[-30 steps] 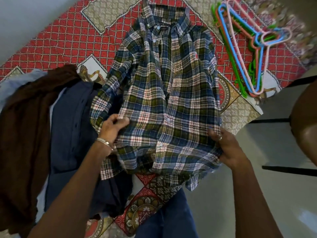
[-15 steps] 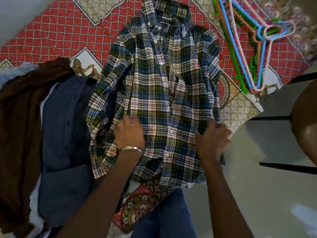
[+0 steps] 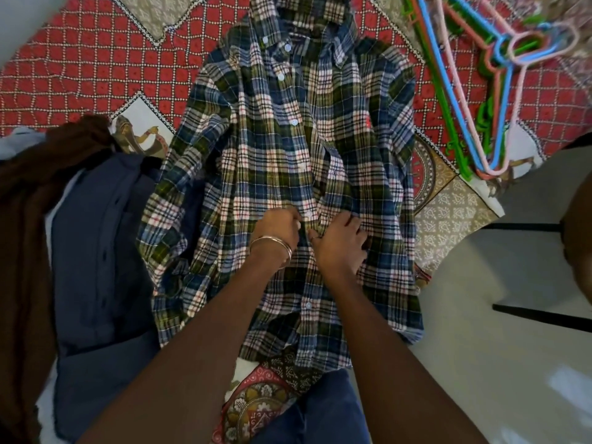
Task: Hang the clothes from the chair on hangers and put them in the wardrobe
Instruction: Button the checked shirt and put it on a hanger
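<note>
Both our hands meet at the button strip of the plaid shirt (image 3: 304, 161): our left hand (image 3: 278, 231) seems to pinch it, our right hand (image 3: 340, 245) grips the fabric. It lies flat on the patterned bedspread (image 3: 80, 68), hangers (image 3: 474, 75) nearby.

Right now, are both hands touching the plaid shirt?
Touching. The head view shows the left hand and right hand side by side on the button placket of the plaid shirt, fingers curled into the fabric with no gap.
</note>
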{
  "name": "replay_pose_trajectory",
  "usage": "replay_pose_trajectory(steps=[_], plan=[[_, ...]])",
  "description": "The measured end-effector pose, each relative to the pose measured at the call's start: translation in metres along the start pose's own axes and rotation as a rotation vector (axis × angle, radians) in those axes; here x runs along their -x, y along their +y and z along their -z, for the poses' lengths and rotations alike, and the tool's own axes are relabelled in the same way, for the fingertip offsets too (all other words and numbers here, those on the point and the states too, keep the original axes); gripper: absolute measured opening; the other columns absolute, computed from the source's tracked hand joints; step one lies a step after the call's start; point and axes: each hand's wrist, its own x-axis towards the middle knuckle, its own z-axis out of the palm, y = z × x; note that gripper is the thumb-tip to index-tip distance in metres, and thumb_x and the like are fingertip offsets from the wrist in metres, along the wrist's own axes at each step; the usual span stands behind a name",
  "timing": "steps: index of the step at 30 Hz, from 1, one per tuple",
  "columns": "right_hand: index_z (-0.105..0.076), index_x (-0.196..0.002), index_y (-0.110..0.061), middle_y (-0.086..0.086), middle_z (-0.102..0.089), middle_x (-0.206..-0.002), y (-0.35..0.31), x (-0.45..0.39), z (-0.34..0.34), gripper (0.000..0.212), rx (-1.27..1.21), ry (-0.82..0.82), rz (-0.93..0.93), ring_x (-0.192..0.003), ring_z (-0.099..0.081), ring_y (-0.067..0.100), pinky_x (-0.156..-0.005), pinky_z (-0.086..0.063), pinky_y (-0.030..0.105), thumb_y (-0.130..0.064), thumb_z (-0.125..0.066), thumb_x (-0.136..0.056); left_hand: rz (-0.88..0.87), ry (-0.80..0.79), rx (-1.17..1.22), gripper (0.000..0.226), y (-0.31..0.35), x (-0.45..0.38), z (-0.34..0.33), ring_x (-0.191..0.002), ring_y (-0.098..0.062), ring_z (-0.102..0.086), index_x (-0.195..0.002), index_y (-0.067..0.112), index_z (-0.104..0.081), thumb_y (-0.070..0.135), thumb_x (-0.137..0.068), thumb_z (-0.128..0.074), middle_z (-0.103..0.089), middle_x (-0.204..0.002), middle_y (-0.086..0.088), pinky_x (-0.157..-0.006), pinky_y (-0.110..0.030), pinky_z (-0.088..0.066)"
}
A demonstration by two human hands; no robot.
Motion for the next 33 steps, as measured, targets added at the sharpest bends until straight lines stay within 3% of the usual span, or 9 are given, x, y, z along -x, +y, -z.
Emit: replay_pose_trajectory(steps=[4, 11, 16, 22, 24, 26, 28, 30, 33], plan=[[-0.033, -0.14, -0.01, 0.014, -0.037, -0.146, -0.004, -0.006, 0.004, 0.057, 0.04, 0.036, -0.02, -0.131, -0.037, 0.036, -0.096, -0.042, 0.053, -0.037, -0.056, -0.094, 0.053, 0.158, 0.29, 0.02, 0.008, -0.011, -0.005, -0.095, -0.022, -0.064, -0.103, 0.012, -0.072, 0.008, -0.092, -0.055, -0.069, -0.107, -0.005, -0.084, -0.026, -0.05], [-0.034, -0.141, -0.006, 0.014, -0.034, -0.147, 0.003, -0.013, 0.004, 0.064, 0.165, -0.019, 0.058, -0.135, -0.031, 0.036, -0.099, -0.038, 0.054, -0.047, -0.051, -0.095, 0.228, 0.213, 0.375, 0.009, 0.016, -0.031, -0.028, -0.081, -0.025, -0.067, -0.08, 0.01, -0.074, 0.017, -0.084, -0.07, -0.072, -0.085, -0.009, -0.078, -0.038, -0.057], [-0.043, -0.136, -0.006, 0.016, -0.04, -0.143, -0.003, -0.022, 0.004, 0.05, 0.143, -0.001, 0.007, -0.131, -0.035, 0.037, -0.099, -0.038, 0.056, -0.033, -0.055, -0.096, 0.246, 0.188, 0.501, 0.005, 0.019, -0.036, -0.025, -0.079, -0.013, -0.062, -0.085, 0.004, -0.075, 0.007, -0.082, -0.072, -0.072, -0.088, -0.006, -0.071, -0.009, -0.043], [-0.053, -0.126, -0.019, 0.008, -0.048, -0.134, 0.009, -0.023, 0.003, 0.034, 0.03, 0.091, 0.093, -0.126, -0.04, 0.03, -0.097, -0.034, 0.049, -0.037, -0.047, -0.098, 0.223, 0.161, 0.515, 0.007, 0.017, -0.038, -0.025, -0.081, -0.013, -0.062, -0.084, 0.005, -0.075, 0.011, -0.082, -0.073, -0.072, -0.088, -0.005, -0.076, -0.018, -0.044], [-0.058, -0.117, -0.018, 0.008, -0.057, -0.118, 0.009, -0.028, 0.003, 0.028, -0.146, 0.203, 0.141, -0.114, -0.05, 0.03, -0.089, -0.039, 0.044, -0.036, -0.049, -0.097, 0.202, 0.151, 0.526, 0.008, 0.015, -0.04, -0.026, -0.079, -0.013, -0.061, -0.083, 0.004, -0.074, 0.012, -0.082, -0.072, -0.072, -0.087, -0.005, -0.077, -0.02, -0.047], [-0.056, -0.121, -0.021, 0.007, -0.06, -0.105, 0.009, -0.034, 0.007, 0.027, -0.285, 0.267, 0.213, -0.1, -0.057, 0.029, -0.075, -0.042, 0.037, -0.033, -0.052, -0.097, 0.199, 0.153, 0.56, 0.008, 0.01, -0.042, -0.027, -0.074, -0.015, -0.061, -0.08, 0.004, -0.073, 0.012, -0.082, -0.073, -0.069, -0.079, -0.003, -0.079, -0.029, -0.054], [-0.04, -0.142, -0.035, 0.003, -0.054, -0.102, 0.008, -0.041, 0.013, 0.045, -0.231, 0.188, 0.329, -0.087, -0.055, 0.025, -0.066, -0.042, 0.034, -0.024, -0.048, -0.099, 0.189, 0.148, 0.569, 0.01, 0.004, -0.042, -0.029, -0.071, -0.016, -0.06, -0.078, 0.003, -0.071, 0.012, -0.083, -0.072, -0.067, -0.077, -0.003, -0.08, -0.038, -0.056], [-0.023, -0.148, -0.046, 0.007, -0.046, -0.109, 0.01, -0.048, 0.021, 0.063, -0.005, 0.054, 0.439, -0.087, -0.054, 0.027, -0.064, -0.042, 0.035, -0.012, -0.045, -0.099, 0.176, 0.132, 0.568, 0.01, 0.001, -0.041, -0.031, -0.075, -0.018, -0.062, -0.08, 0.003, -0.072, 0.012, -0.084, -0.071, -0.069, -0.082, -0.004, -0.082, -0.039, -0.056], [-0.051, -0.137, -0.027, 0.014, -0.045, -0.127, 0.02, -0.058, 0.025, 0.055, 0.038, -0.003, 0.482, -0.098, -0.057, 0.034, -0.069, -0.046, 0.036, 0.002, -0.047, -0.09, 0.196, 0.096, 0.605, 0.008, 0.004, -0.041, -0.03, -0.081, -0.021, -0.064, -0.082, 0.003, -0.071, 0.011, -0.084, -0.07, -0.068, -0.086, -0.005, -0.084, -0.039, -0.056]])
